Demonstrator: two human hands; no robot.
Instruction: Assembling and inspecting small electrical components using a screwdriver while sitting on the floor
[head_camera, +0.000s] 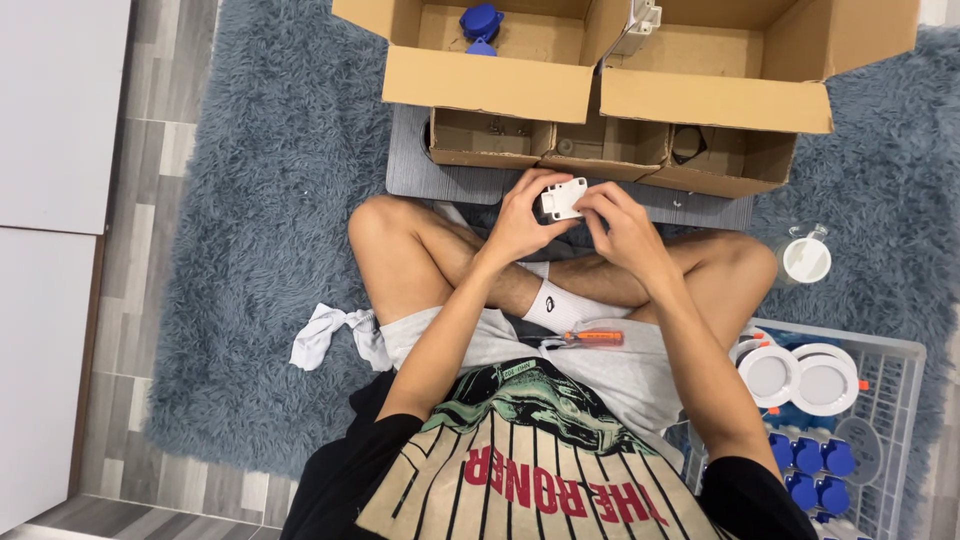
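Shaggy grey-blue rug (270, 190) under a cross-legged person, left hand (520, 222) and right hand (625, 228) both pinching a small white plastic part (562, 198) above the knees, open cardboard boxes (610, 80) just beyond, orange screwdriver (590, 338) on lap

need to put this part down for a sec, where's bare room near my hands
Bare grey shag rug lies left of your left knee, between the brown cardboard boxes and the crumpled white cloth. The white wire basket of round white lamps crowds your right.
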